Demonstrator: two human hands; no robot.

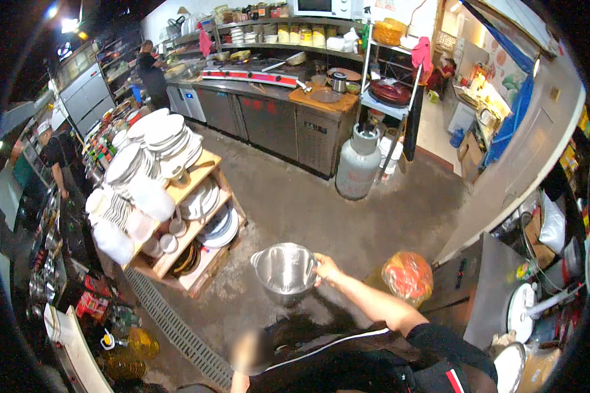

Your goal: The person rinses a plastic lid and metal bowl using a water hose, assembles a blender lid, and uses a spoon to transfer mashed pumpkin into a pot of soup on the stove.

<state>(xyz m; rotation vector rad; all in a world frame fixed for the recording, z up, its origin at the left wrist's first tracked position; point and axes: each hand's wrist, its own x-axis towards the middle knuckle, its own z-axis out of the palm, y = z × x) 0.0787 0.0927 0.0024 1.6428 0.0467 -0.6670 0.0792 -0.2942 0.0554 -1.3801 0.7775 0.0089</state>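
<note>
My right hand [326,270] grips the right side of a shiny steel pot [286,271], with its fingers at the rim and side. The pot is held out over the floor, its open mouth facing up towards me, and looks empty. My left hand [250,351] is low in the picture, near my dark apron with white edging, apart from the pot. A blur covers it, so its fingers cannot be made out. To the left of the pot stands a wooden shelf unit [204,167] loaded with stacks of white plates [165,130].
A gas cylinder [359,164] stands by a metal rack. A bag with red contents [407,276] is right of my forearm. A drain grate [177,326] crosses the floor at lower left. Two people in dark clothes [150,73] are at the left; another person [442,76] is beyond the doorway.
</note>
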